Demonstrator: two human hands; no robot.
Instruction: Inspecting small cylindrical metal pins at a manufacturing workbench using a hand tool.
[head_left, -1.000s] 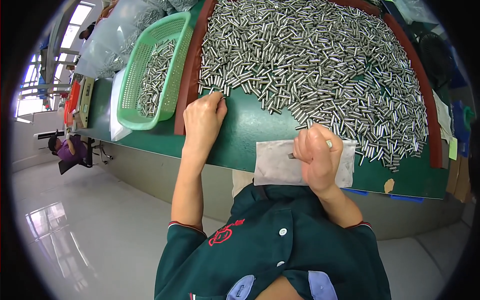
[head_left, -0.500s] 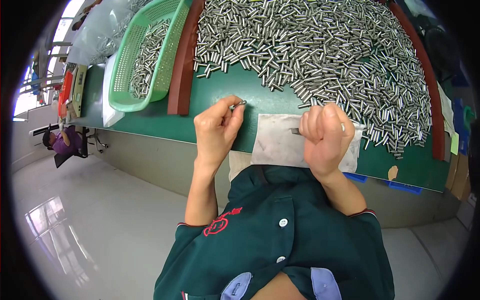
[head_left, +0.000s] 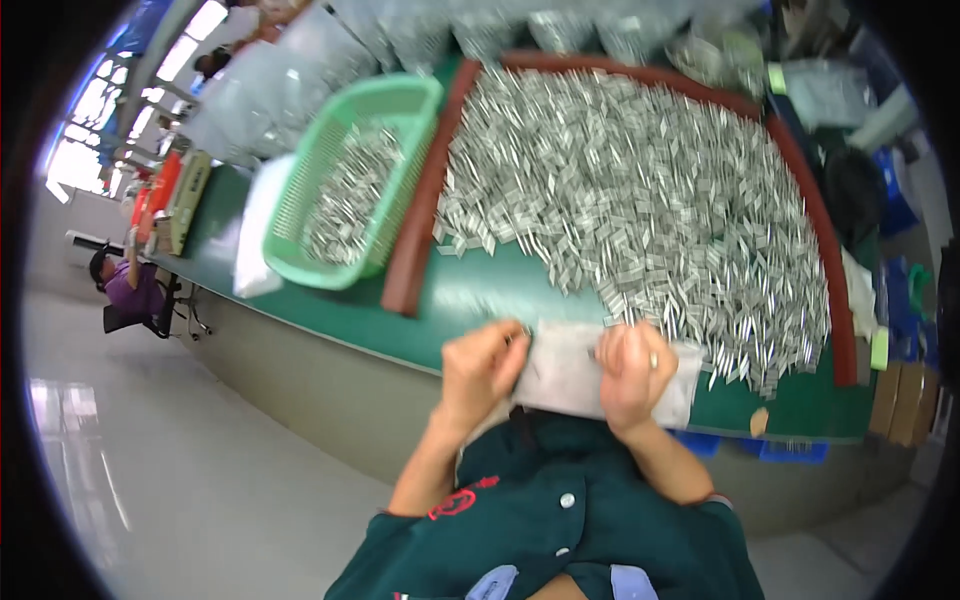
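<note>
Left hand: the person's left hand (head_left: 477,372) is pinching a small metal pin (head_left: 526,331) between thumb and fingers, near the cloth's left edge; blur is softening the pin's outline.
Right hand: the right hand (head_left: 632,386) is making a fist, its fingers gripping a dark object (head_left: 592,353) whose tip is poking out at the left; the fist is hiding the rest, so its kind is not showing.
Cloth: a pale cloth (head_left: 562,370) is lying at the near edge of the green tabletop (head_left: 470,290), below the right hand.
Pile: loose metal pins (head_left: 630,190) are covering much of the tabletop beyond both hands.
Border: red-brown strips (head_left: 415,240) are edging the pile at left, far side and right.
Basket: a green mesh basket (head_left: 325,276) is standing outside the left strip, holding more pins.
Background: a co-worker (head_left: 140,292) in purple is sitting far left.
</note>
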